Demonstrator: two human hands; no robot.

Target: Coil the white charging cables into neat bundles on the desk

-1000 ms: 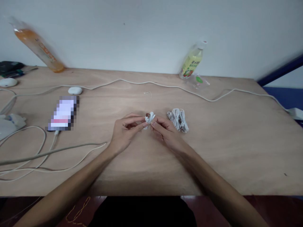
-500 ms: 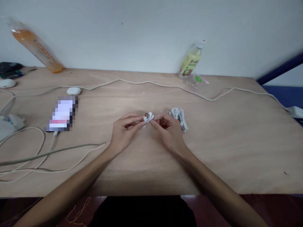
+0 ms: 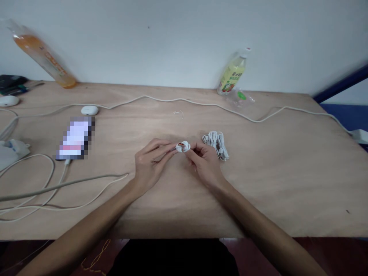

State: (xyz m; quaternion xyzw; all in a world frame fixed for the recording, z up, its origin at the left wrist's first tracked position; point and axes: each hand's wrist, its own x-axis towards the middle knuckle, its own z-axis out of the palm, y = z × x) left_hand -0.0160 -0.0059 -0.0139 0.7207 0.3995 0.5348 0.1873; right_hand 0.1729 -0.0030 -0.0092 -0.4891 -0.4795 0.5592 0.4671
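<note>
Between my two hands is a small coiled white USB cable (image 3: 183, 146), held above the table with an orange-brown connector end showing in the coil. My left hand (image 3: 152, 159) pinches its left side between thumb and fingers. On the right side, the thumb and fingertips of my right hand (image 3: 205, 161) close on the same coil. Just beyond the right hand lie bundled white cables (image 3: 221, 145) on the table. Short white scraps (image 3: 178, 113) lie farther back.
A phone (image 3: 75, 138) with a cord plugged in and a white earbud case (image 3: 89, 110) are at left. Long white cords (image 3: 178, 100) cross the table. An orange drink bottle (image 3: 46, 61), a yellow drink bottle (image 3: 232, 76) and a clear plastic wrapper (image 3: 240, 97) are by the wall.
The cable coil has shifted slightly right and turned, so its round loops face me more. Both hands keep their pinch on it. The bundled cables have not moved.
</note>
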